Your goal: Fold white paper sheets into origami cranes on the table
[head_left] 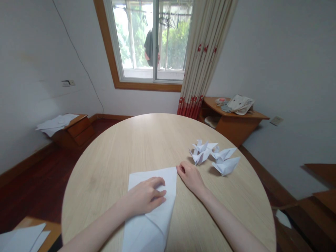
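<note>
A white sheet of paper [170, 180] lies on the table in front of me, with a crease or fold line across its lower part. Across its middle rests my left hand [145, 196], palm down, fingers apart and slightly bent. At the sheet's far right corner, the curled fingers of my right hand [191, 177] are closed on the paper's tip. Beyond that hand stands a group of folded paper birds [201, 154], with another folded paper bird [226, 166] nearest to me. The sheet's near end runs out of view.
The round wooden table [110, 154] curves away at its edge on all sides. More paper sheets [21, 238] lie at lower left. A small cabinet [78, 131] with papers stands left; a corner shelf [233, 127] holding a bag is at the right, beside the curtain [202, 52].
</note>
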Available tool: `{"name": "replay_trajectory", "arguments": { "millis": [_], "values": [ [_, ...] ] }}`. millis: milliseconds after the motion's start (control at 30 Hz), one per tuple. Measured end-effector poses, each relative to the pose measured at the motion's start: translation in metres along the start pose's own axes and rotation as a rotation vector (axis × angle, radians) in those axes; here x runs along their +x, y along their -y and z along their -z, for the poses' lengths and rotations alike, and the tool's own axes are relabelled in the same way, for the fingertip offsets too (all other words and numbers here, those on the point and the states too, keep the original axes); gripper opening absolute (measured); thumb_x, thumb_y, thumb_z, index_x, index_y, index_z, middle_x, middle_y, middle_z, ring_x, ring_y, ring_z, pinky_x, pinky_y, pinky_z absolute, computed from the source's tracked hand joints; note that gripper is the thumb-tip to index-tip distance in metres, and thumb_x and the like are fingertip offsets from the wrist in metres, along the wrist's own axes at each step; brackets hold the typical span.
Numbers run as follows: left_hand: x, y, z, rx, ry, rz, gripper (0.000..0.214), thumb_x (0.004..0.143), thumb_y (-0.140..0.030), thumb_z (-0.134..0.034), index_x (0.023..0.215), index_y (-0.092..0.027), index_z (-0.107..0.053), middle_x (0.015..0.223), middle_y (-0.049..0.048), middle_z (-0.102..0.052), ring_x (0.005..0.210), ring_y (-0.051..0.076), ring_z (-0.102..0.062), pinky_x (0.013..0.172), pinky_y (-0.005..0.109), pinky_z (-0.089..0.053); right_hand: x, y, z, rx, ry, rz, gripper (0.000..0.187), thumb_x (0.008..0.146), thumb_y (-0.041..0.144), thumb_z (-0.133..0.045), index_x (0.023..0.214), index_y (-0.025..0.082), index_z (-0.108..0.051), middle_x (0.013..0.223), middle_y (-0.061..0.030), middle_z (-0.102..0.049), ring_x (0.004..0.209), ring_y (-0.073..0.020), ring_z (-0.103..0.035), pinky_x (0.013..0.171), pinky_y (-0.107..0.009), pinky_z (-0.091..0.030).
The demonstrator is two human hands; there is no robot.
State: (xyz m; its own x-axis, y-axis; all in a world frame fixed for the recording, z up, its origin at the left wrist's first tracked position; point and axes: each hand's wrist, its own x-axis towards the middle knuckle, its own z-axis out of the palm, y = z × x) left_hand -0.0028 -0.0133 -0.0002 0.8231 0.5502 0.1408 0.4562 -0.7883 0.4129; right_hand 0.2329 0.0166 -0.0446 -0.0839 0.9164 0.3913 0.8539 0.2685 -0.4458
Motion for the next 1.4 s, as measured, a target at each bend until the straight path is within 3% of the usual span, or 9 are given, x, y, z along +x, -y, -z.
{"name": "replay_trajectory", "arguments": {
  "millis": [167, 267, 367, 533, 733, 900, 1033, 1233, 1400],
  "values": [
    [0.0, 0.002, -0.001, -0.05, -0.013, 0.003, 0.028, 0.095, -0.029, -0.048, 0.1, -0.018, -0.074, 0.12, 0.0106, -0.059, 0.105, 0.024, -0.06, 0.093, 0.037, -0.049, -0.004, 0.008, 0.01, 0.105, 0.041, 0.146, 0.017, 0.093, 0.021, -0.044, 0.081, 0.019, -0.055, 0.082, -0.0055, -0.061, 0.08, -0.0192, -0.058, 0.073, -0.03, -0.046],
    [-0.001, 0.003, 0.0, -0.073, -0.014, 0.018, 0.028, 0.095, -0.03, -0.049, 0.102, -0.019, -0.074, 0.119, 0.0105, -0.059, 0.105, 0.024, -0.061, 0.093, 0.036, -0.048, -0.009, 0.012, 0.014, 0.264, 0.136, 0.254, 0.014, 0.093, 0.019, -0.047, 0.096, 0.02, -0.06, 0.099, -0.0064, -0.064, 0.096, -0.0182, -0.059, 0.086, -0.031, -0.047],
    [-0.001, 0.004, 0.0, -0.092, -0.02, 0.032, 0.027, 0.094, -0.031, -0.05, 0.103, -0.02, -0.074, 0.119, 0.0097, -0.06, 0.104, 0.023, -0.062, 0.092, 0.036, -0.049, -0.014, 0.015, 0.016, 0.421, 0.246, 0.27, 0.014, 0.091, 0.019, -0.054, 0.101, 0.021, -0.064, 0.11, -0.0072, -0.063, 0.104, -0.0195, -0.058, 0.091, -0.035, -0.047],
    [-0.002, 0.004, 0.0, -0.105, -0.022, 0.037, 0.026, 0.092, -0.028, -0.053, 0.106, -0.02, -0.073, 0.121, 0.011, -0.06, 0.11, 0.025, -0.06, 0.096, 0.038, -0.047, -0.017, 0.017, 0.015, 0.411, 0.298, 0.276, 0.02, 0.08, 0.019, -0.072, 0.099, 0.022, -0.068, 0.105, -0.0058, -0.066, 0.101, -0.0206, -0.059, 0.091, -0.037, -0.046],
    [0.0, 0.005, -0.001, -0.138, -0.054, 0.047, 0.029, 0.089, -0.016, -0.048, 0.111, -0.019, -0.066, 0.121, 0.0093, -0.062, 0.113, 0.023, -0.059, 0.099, 0.038, -0.046, -0.016, 0.015, 0.014, 0.362, 0.284, 0.286, 0.019, 0.079, 0.022, -0.074, 0.097, 0.024, -0.07, 0.099, -0.0049, -0.066, 0.097, -0.021, -0.058, 0.087, -0.037, -0.045],
    [0.001, 0.01, -0.005, -0.183, -0.079, 0.067, 0.048, 0.07, 0.002, -0.04, 0.11, -0.019, -0.054, 0.12, 0.0069, -0.06, 0.11, 0.02, -0.058, 0.097, 0.036, -0.047, -0.016, 0.015, 0.013, 0.386, 0.283, 0.271, 0.013, 0.079, 0.022, -0.074, 0.091, 0.025, -0.072, 0.093, -0.0037, -0.067, 0.094, -0.0209, -0.057, 0.087, -0.037, -0.044],
    [0.001, 0.011, -0.008, -0.194, -0.105, 0.073, 0.04, 0.074, -0.001, -0.041, 0.108, -0.02, -0.051, 0.118, 0.0074, -0.057, 0.108, 0.021, -0.056, 0.096, 0.036, -0.046, -0.015, 0.02, 0.018, 0.427, 0.297, 0.219, 0.004, 0.082, 0.024, -0.07, 0.086, 0.024, -0.073, 0.091, -0.0038, -0.067, 0.092, -0.0201, -0.058, 0.086, -0.036, -0.044],
    [0.001, 0.009, -0.007, -0.212, -0.11, 0.089, 0.029, 0.082, -0.01, -0.048, 0.11, -0.02, -0.05, 0.119, 0.0079, -0.054, 0.109, 0.022, -0.054, 0.098, 0.038, -0.044, -0.014, 0.02, 0.025, 0.449, 0.281, 0.168, 0.016, 0.091, 0.031, -0.058, 0.089, 0.021, -0.071, 0.082, -0.0036, -0.068, 0.083, -0.0186, -0.058, 0.079, -0.033, -0.043],
    [0.001, 0.01, -0.007, -0.197, -0.1, 0.085, 0.03, 0.082, -0.011, -0.05, 0.111, -0.02, -0.049, 0.121, 0.0088, -0.053, 0.112, 0.023, -0.053, 0.098, 0.038, -0.044, -0.014, 0.017, 0.023, 0.402, 0.315, 0.164, 0.008, 0.083, 0.028, -0.068, 0.081, 0.021, -0.072, 0.075, -0.0007, -0.067, 0.076, -0.0174, -0.058, 0.078, -0.033, -0.04]
  ]
}}
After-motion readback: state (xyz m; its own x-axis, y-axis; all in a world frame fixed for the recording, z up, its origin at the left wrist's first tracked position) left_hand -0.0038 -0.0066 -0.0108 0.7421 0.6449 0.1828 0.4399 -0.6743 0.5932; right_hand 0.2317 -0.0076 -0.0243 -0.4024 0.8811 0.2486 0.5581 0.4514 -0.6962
